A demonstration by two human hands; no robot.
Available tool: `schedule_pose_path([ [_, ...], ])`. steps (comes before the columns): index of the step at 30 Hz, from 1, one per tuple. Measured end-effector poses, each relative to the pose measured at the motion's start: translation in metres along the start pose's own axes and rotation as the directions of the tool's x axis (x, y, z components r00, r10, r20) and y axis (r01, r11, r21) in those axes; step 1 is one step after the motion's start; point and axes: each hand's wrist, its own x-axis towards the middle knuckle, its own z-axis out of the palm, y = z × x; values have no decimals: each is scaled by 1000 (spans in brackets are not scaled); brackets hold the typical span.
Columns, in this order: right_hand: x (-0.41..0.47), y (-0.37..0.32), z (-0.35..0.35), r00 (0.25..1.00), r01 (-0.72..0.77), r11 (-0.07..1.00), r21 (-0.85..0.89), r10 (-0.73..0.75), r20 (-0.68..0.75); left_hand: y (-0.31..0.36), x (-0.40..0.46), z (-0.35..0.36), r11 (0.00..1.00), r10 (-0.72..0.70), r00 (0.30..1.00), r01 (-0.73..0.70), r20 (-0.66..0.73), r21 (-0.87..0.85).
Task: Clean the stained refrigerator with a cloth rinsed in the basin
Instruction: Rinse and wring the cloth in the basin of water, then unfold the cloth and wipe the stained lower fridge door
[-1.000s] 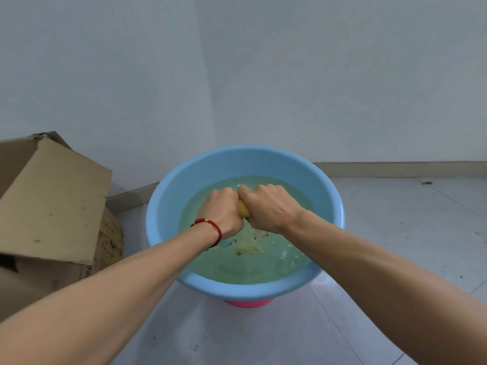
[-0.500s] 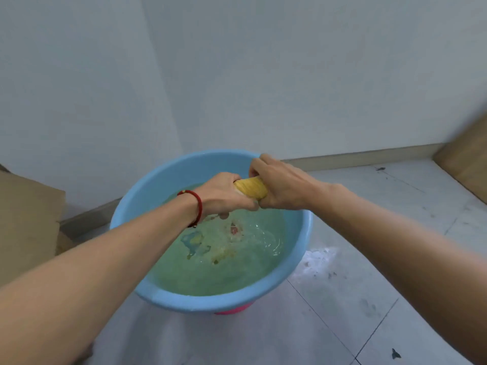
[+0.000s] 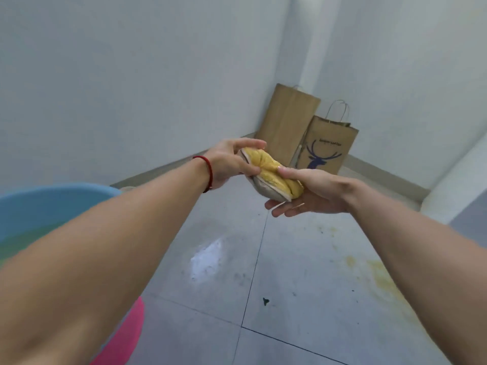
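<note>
A wrung yellow and grey cloth (image 3: 268, 171) is held in the air between both hands, over the tiled floor. My left hand (image 3: 232, 162), with a red string at the wrist, pinches its upper left end. My right hand (image 3: 313, 192) lies palm up under the lower right end, with the thumb pressed on top of it. The blue basin (image 3: 39, 204) with greenish water sits at the left edge, mostly hidden by my left forearm. No refrigerator can be made out in this view.
Two brown paper bags (image 3: 324, 146) lean in the wall corner behind the cloth. A pink stool or base (image 3: 126, 335) shows under the basin. The grey floor has yellowish stains (image 3: 379, 277) at the right and a wet shine in the middle.
Both hands lifted the cloth out of the basin and carried it to the right. The view swung right, so the basin slid to the left edge and the paper bags appeared.
</note>
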Motion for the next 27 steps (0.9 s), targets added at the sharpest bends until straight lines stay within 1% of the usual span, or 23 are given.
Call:
schedule_pose_path([
  [3, -4, 18, -15, 987, 135, 980, 149, -119, -110, 3, 0, 26, 1000, -25, 995, 26, -99, 11],
  [5, -1, 29, -20, 942, 282, 924, 256, -216, -258, -1, -5, 39, 998, -62, 983, 64, -172, 10],
  [7, 1, 38, -22, 886, 413, 839, 355, -279, -372, -8, -14, 53, 996, -76, 977, 67, -200, -51],
  [8, -2, 43, -26, 866, 460, 794, 397, -302, -399, -10, -16, 62, 994, -86, 978, 70, -190, -87],
  [10, -8, 51, -31, 843, 525, 709, 471, -358, -401, -14, -21, 80, 981, -135, 980, 112, -144, -160],
  [11, -13, 52, -37, 835, 546, 670, 503, -388, -390, -15, -22, 88, 976, -160, 980, 139, -120, -167],
  [13, -23, 55, -55, 816, 578, 609, 543, -438, -377, -14, -18, 107, 972, -216, 975, 210, -49, -103],
  [14, -28, 58, -67, 807, 590, 609, 530, -459, -370, -14, -14, 117, 969, -243, 970, 241, -18, -49],
  [15, -33, 63, -79, 806, 592, 635, 496, -466, -366, -14, -10, 129, 967, -253, 967, 253, -17, 6],
  [16, -39, 69, -92, 813, 582, 679, 448, -460, -358, -13, -3, 143, 968, -243, 969, 246, -50, 44],
  [17, -46, 76, -107, 826, 557, 739, 378, -448, -342, -10, 3, 158, 974, -210, 972, 217, -108, 57],
  [19, -60, 92, -133, 860, 473, 863, 177, -409, -305, -1, 17, 190, 993, -108, 971, 117, -214, 30],
  [20, -67, 99, -142, 877, 421, 903, 85, -381, -294, 4, 22, 202, 998, -57, 971, 62, -230, 15],
  [21, -75, 107, -153, 889, 373, 927, 29, -349, -295, 10, 28, 217, 1000, -14, 972, 19, -234, 16],
  [23, -92, 122, -178, 880, 311, 950, -40, -303, -365, 23, 41, 249, 998, 24, 976, -11, -214, 62],
  [25, -106, 137, -198, 821, 240, 961, -136, -276, -500, 37, 53, 283, 992, 39, 986, -18, -165, 124],
  [26, -112, 143, -206, 791, 239, 963, -122, -266, -551, 44, 59, 299, 989, 38, 990, -18, -139, 145],
  [27, -117, 149, -213, 776, 276, 960, -46, -251, -579, 52, 65, 314, 986, 34, 993, -15, -110, 164],
])
